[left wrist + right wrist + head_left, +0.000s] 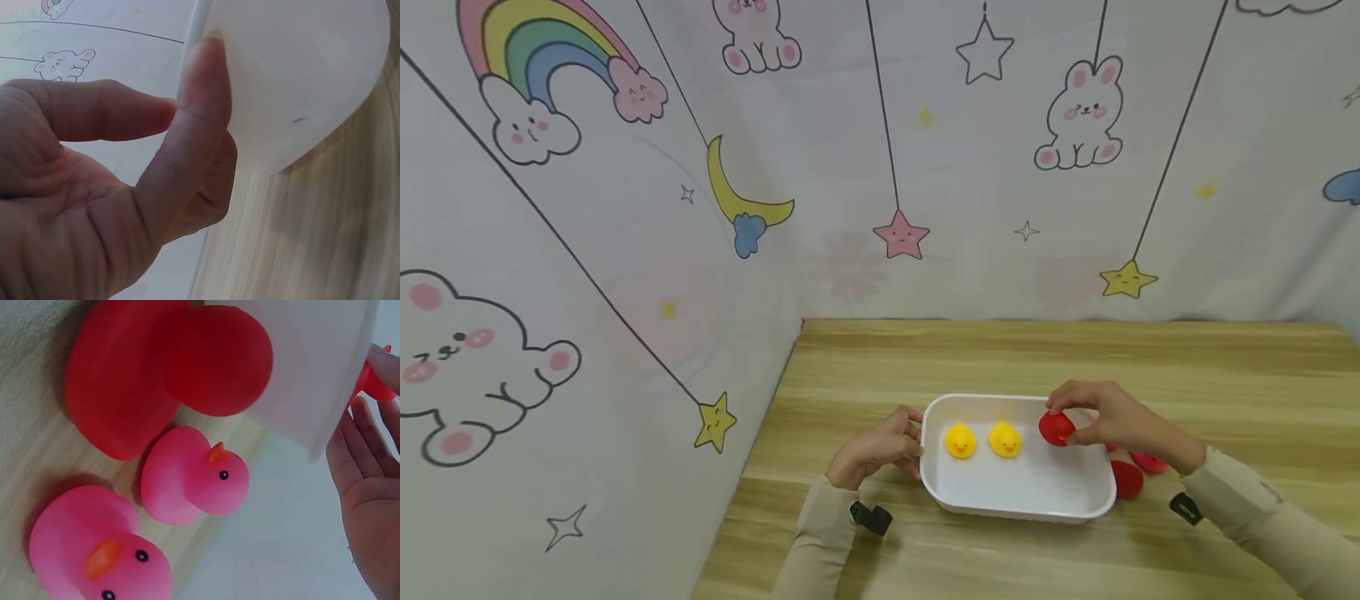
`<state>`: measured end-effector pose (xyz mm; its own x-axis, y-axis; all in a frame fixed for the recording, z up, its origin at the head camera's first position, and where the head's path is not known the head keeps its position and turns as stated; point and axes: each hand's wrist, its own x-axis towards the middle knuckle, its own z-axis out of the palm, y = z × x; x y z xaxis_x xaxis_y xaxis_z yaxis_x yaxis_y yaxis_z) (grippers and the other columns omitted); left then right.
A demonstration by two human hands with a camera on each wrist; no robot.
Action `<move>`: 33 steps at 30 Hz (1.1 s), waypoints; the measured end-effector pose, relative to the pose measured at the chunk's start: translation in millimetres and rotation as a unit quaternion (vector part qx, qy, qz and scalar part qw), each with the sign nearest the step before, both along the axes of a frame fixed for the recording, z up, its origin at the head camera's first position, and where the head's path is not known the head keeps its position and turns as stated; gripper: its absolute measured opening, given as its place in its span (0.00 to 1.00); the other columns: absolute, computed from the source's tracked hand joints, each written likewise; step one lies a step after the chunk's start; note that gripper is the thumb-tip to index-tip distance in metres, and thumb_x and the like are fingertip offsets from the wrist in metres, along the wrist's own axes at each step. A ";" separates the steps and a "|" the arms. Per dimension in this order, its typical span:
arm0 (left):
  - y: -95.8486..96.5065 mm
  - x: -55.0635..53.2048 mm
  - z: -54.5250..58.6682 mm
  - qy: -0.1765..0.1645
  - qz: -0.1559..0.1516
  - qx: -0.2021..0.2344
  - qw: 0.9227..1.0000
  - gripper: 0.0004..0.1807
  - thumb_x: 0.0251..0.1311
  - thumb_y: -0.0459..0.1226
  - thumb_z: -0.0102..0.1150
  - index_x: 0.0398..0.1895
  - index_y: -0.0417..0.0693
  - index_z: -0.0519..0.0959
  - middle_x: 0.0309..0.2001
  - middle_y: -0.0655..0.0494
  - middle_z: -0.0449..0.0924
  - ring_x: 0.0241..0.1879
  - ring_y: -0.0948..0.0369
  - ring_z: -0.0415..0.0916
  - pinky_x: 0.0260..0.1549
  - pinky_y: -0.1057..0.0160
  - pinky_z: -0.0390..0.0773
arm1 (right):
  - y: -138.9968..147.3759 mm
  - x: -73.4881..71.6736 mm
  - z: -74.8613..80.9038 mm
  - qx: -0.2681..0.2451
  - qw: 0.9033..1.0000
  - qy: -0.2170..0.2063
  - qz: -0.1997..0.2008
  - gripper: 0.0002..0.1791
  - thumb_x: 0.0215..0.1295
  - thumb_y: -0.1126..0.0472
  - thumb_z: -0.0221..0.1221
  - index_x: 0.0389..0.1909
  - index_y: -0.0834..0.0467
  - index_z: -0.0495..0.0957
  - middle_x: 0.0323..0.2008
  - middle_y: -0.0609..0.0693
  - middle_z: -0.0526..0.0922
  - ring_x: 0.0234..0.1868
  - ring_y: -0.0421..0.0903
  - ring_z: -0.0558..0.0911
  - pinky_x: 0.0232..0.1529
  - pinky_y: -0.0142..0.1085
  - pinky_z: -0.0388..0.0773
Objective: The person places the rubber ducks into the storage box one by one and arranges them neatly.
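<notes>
My right hand [1108, 412] pinches a small red rubber duck [1057, 428] between thumb and fingers, over the right part of a white tray [1022, 492]. In the right wrist view, part of that duck shows past the tray's rim, beside the fingers. Two yellow rubber ducks [960, 441] sit side by side in the tray's left half. My left hand [880, 446] grips the tray's left end. In the left wrist view the index finger [187, 137] lies along the outer wall, and the thumb [119, 111] meets the rim.
Outside the tray's right end, a red duck [125, 381] and two pink ducks [178, 475] stand on the wooden table [865, 358], partly under the right forearm in the head view. A patterned cloth [820, 167] hangs behind and to the left.
</notes>
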<state>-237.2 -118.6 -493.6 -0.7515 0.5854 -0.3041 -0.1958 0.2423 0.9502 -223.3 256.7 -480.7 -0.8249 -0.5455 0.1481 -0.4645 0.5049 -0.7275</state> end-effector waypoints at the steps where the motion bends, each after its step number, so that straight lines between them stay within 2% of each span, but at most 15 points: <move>1: 0.4 -0.1 0.9 0.000 0.000 0.000 1.000 0.27 0.58 0.18 0.48 0.61 0.26 0.55 0.43 0.34 0.72 0.23 0.57 0.77 0.26 0.60 0.89 | -0.9 0.4 0.3 0.002 1.000 -0.002 -0.001 0.20 0.51 0.70 0.74 0.45 0.53 0.85 0.50 0.57 0.82 0.51 0.47 0.80 0.53 0.55 0.84; 6: 1.2 -1.2 3.3 -0.002 0.002 -0.001 1.000 0.29 0.57 0.17 0.49 0.62 0.26 0.55 0.44 0.34 0.71 0.25 0.57 0.77 0.26 0.61 0.89 | -3.9 0.9 -0.7 0.018 1.000 -0.013 0.001 0.19 0.51 0.70 0.74 0.45 0.53 0.85 0.51 0.58 0.82 0.51 0.55 0.80 0.50 0.52 0.86; 15: 0.9 -2.1 3.5 -0.002 -0.001 0.005 1.000 0.29 0.58 0.17 0.49 0.63 0.25 0.54 0.46 0.32 0.70 0.26 0.57 0.77 0.26 0.61 0.89 | -7.8 -1.3 -8.4 0.075 0.996 0.034 0.040 0.20 0.51 0.71 0.74 0.45 0.55 0.85 0.47 0.46 0.82 0.45 0.47 0.82 0.46 0.46 0.89; 21: 1.4 -2.2 2.2 -0.001 0.001 0.004 1.000 0.29 0.57 0.18 0.49 0.62 0.26 0.55 0.46 0.33 0.71 0.26 0.57 0.77 0.25 0.61 0.89 | -10.9 -3.5 -8.6 0.125 0.990 0.049 0.043 0.20 0.50 0.71 0.74 0.45 0.58 0.84 0.47 0.49 0.82 0.44 0.48 0.81 0.46 0.46 0.88; 26: 1.8 -1.6 -0.3 -0.003 0.003 0.001 1.000 0.29 0.57 0.18 0.49 0.62 0.26 0.55 0.45 0.34 0.71 0.25 0.56 0.77 0.24 0.62 0.88 | -13.2 -3.2 -15.2 0.159 0.986 0.044 0.034 0.20 0.50 0.70 0.75 0.45 0.56 0.84 0.47 0.48 0.82 0.43 0.46 0.80 0.47 0.43 0.88; 33: 0.8 0.1 -0.9 0.000 0.002 -0.006 1.000 0.28 0.57 0.18 0.48 0.62 0.25 0.55 0.44 0.34 0.71 0.24 0.57 0.77 0.26 0.59 0.89 | -17.4 -1.0 -17.5 0.174 0.982 0.056 0.042 0.19 0.50 0.71 0.75 0.44 0.57 0.83 0.44 0.46 0.82 0.39 0.44 0.78 0.44 0.41 0.88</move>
<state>-237.1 -117.8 -494.5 -0.7545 0.5782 -0.3106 -0.1965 0.2526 0.9474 -224.3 239.3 -498.2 -0.7644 -0.6442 0.0283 -0.5824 0.6708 -0.4592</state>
